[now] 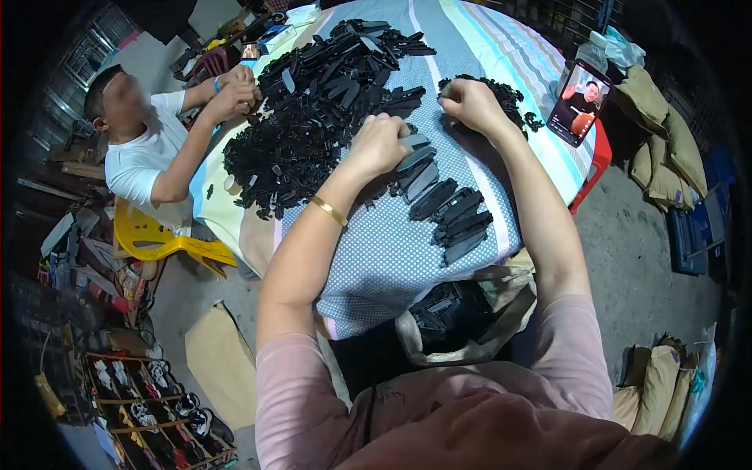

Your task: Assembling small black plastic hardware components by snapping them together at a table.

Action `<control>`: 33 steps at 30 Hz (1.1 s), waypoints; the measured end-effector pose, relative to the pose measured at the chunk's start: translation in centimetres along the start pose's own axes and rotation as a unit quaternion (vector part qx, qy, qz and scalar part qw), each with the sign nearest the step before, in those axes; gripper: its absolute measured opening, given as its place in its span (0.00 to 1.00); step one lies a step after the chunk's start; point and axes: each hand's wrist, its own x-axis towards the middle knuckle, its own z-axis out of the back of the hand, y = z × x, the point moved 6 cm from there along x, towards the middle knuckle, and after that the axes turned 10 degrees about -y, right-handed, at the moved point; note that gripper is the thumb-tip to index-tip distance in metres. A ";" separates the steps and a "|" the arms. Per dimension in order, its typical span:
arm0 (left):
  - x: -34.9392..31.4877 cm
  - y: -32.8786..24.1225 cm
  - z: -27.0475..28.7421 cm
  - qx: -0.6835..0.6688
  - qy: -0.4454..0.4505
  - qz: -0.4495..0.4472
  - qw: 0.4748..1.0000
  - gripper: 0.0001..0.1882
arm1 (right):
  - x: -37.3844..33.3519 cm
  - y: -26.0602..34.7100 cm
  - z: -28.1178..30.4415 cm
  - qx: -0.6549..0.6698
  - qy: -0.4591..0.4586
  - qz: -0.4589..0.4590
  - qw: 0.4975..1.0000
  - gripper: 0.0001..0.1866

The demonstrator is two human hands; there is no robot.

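Note:
My left hand is closed over the middle of the table, with a long flat dark plastic piece jutting from its fingers. Beside it, a row of similar black plastic pieces runs toward the table's near edge. My right hand is curled in a pinch at the edge of a smaller heap of small black parts; whatever its fingertips hold is hidden. Left of my hands spreads a big pile of black plastic parts, long pieces at the far side and small ones nearer.
Across the left side, a co-worker's hands meet at the pile's edge. A phone stands upright at the table's right, near a red stool. Below the near edge, an open sack holds black pieces. Stuffed sacks lean at right.

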 end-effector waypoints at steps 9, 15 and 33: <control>0.5 0.8 0.9 -0.586 0.040 0.310 0.747 0.16 | -1.0 3.7 1.8 0.602 -0.016 -0.136 0.787 0.15; 0.9 1.0 1.9 -0.538 0.032 0.204 0.817 0.18 | -1.1 3.6 2.3 0.603 -0.035 -0.126 0.787 0.13; 1.2 1.1 1.4 -0.717 -0.018 0.172 0.676 0.15 | -3.8 9.0 5.9 0.242 -0.246 0.224 0.911 0.10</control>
